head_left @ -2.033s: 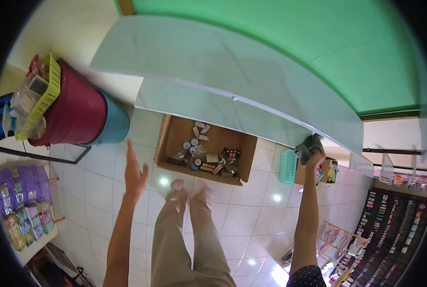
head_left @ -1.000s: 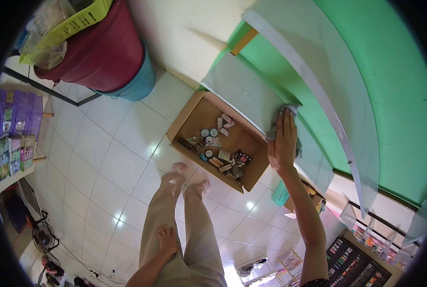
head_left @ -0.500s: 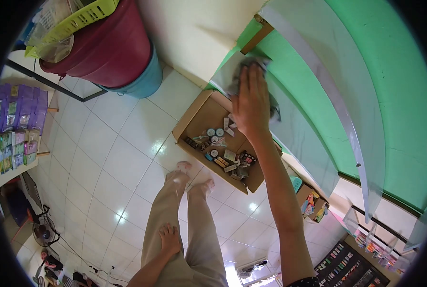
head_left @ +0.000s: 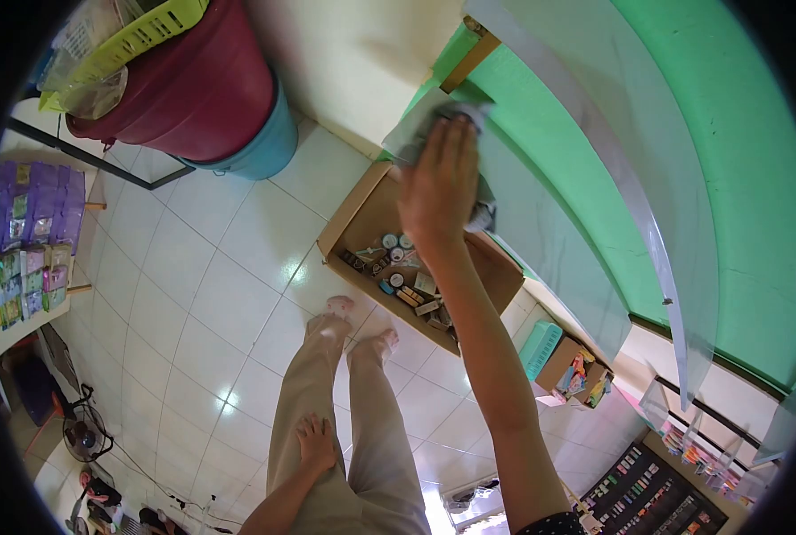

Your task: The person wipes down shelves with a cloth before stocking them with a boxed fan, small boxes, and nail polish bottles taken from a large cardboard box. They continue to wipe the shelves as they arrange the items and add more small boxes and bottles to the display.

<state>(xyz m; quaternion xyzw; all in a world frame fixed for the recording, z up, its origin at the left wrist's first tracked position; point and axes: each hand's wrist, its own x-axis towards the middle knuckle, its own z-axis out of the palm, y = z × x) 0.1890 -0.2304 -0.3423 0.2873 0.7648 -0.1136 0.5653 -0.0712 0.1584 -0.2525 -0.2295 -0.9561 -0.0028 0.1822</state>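
Note:
My right hand [head_left: 438,192] presses a bunched grey cloth [head_left: 484,212] against the lower curved white shelf [head_left: 554,236], near its far left end. The cloth shows above the fingertips and beside the palm; the rest is hidden under the hand. Down on my thigh rests my left hand [head_left: 315,439], its fingers spread and holding nothing. Beneath my right forearm, an open cardboard box [head_left: 349,218] on the floor contains small jars [head_left: 391,241], tubes and little packages. The forearm covers part of its contents.
An upper curved shelf [head_left: 607,143] juts from the green wall [head_left: 754,178]. At the upper left stand a maroon tub [head_left: 193,98] and a blue bucket [head_left: 278,143]. A teal basket [head_left: 541,348] and a smaller box [head_left: 563,370] sit at right. A fan [head_left: 84,437] stands lower left.
My right hand and the cloth have moved left along the lower shelf. The forearm now covers more of the box, and the teal basket shows more. My left hand stays on the thigh.

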